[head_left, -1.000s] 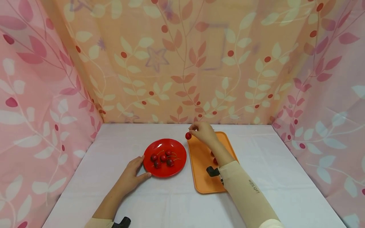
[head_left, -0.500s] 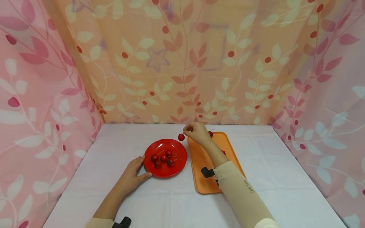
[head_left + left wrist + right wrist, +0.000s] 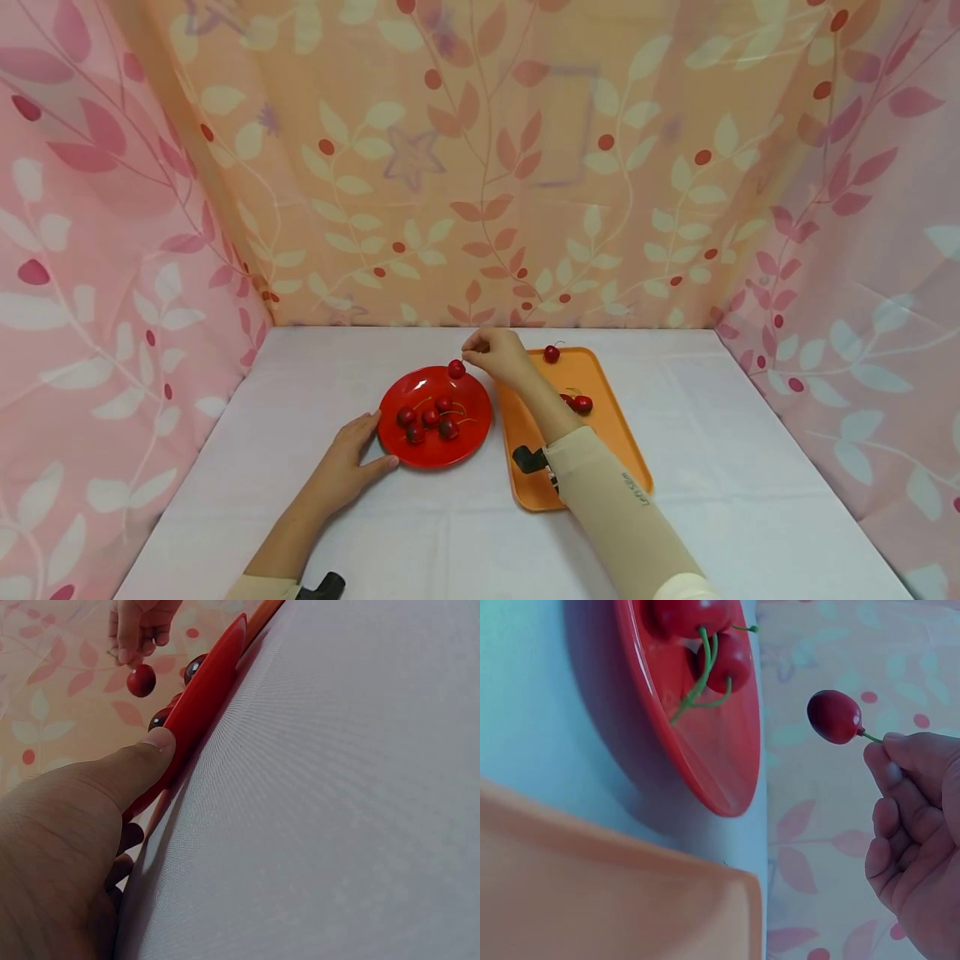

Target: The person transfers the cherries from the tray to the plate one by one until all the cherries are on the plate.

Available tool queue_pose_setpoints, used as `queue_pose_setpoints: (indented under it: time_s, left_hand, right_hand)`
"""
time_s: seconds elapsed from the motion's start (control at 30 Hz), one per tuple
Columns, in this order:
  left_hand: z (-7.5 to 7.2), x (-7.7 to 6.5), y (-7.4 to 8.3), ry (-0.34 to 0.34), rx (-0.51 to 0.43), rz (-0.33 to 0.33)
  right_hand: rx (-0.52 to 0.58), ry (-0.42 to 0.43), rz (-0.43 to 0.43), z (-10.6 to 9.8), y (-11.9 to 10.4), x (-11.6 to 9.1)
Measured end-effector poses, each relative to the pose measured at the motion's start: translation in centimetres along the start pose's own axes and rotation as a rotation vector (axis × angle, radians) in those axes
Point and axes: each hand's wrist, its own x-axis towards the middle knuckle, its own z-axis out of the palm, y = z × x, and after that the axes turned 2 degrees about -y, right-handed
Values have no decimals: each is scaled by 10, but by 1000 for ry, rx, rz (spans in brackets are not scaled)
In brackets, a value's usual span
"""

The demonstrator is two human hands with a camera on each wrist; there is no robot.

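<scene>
My right hand [image 3: 497, 354] pinches a cherry [image 3: 456, 369] by its stem between thumb and forefinger. The cherry hangs over the far right rim of a round red plate [image 3: 474, 417], overlapping it in the head view. In the right wrist view the stem of the held cherry [image 3: 835, 717] shows green at the fingertips. Several cherries [image 3: 430, 417] with stems lie in the middle of the plate. At the plate's left rim, my left hand [image 3: 351, 458] holds the edge, its thumb [image 3: 146, 757] against the rim and its other fingers curled along the side.
Right of the plate lies an orange rectangular tray [image 3: 622, 450], partly hidden by my right forearm. One cherry [image 3: 552, 354] sits at its far edge, and other cherries [image 3: 582, 405] lie nearer its middle. A white cloth covers the table; patterned curtains [image 3: 480, 167] stand around it.
My right hand has moved left with the cherry, from over the tray's far left corner to the plate's rim, uncovering cherries on the tray. The left hand has stayed at the plate.
</scene>
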Motion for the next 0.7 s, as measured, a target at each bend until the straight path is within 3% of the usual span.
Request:
queue_pose_setpoints:
  time_s: [0.7]
  left_hand:
    - [-3, 1, 2, -14, -28, 0]
  right_hand:
    - [52, -119, 41, 39, -1, 4]
